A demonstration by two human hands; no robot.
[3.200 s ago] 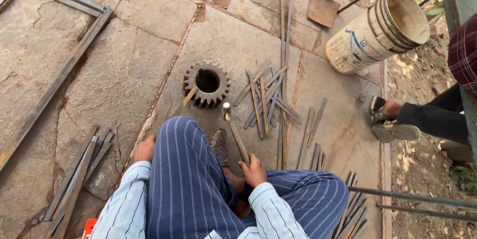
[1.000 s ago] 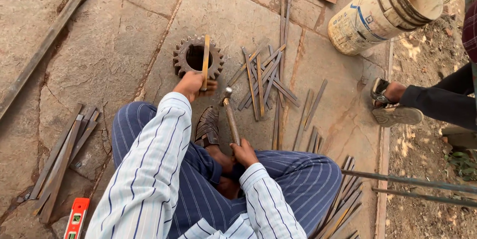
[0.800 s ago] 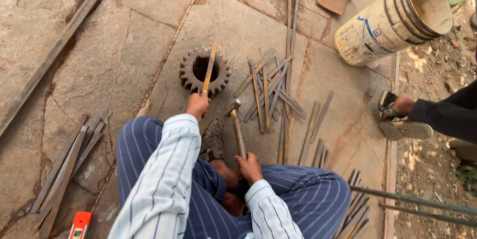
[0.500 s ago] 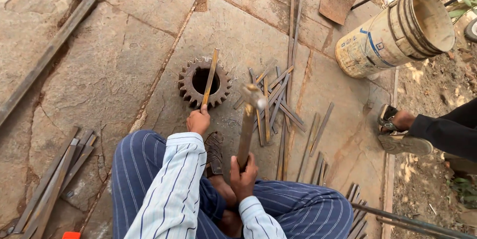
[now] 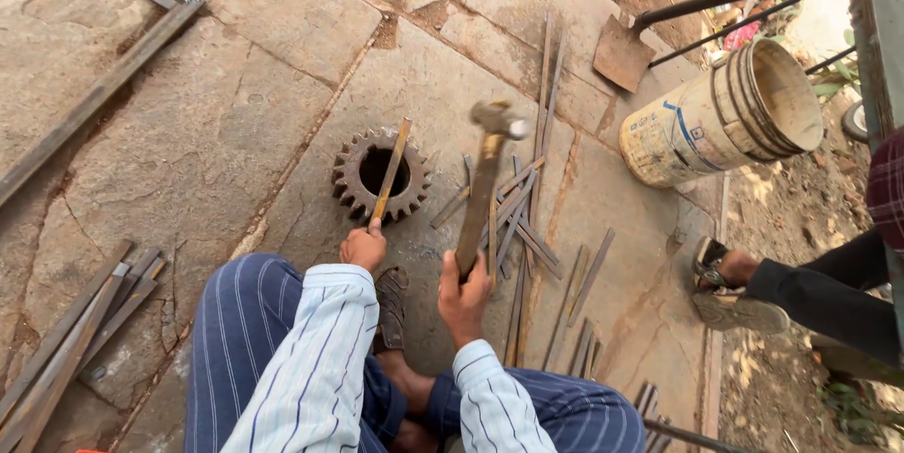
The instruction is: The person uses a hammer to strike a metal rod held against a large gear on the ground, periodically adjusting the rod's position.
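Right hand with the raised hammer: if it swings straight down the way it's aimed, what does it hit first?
Probably the flat metal strip that the left hand holds across the gear. The right hand has the hammer lifted just right of it; depth is unclear, so it could land on the loose strips instead.

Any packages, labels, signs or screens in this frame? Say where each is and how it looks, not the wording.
Plastic bucket: upper right on the stone floor, lying tipped on its side with its mouth facing right; cream, dirty, round, ribbed rim, with blue printed marking on its side.
No signs, screens or other packages visible.
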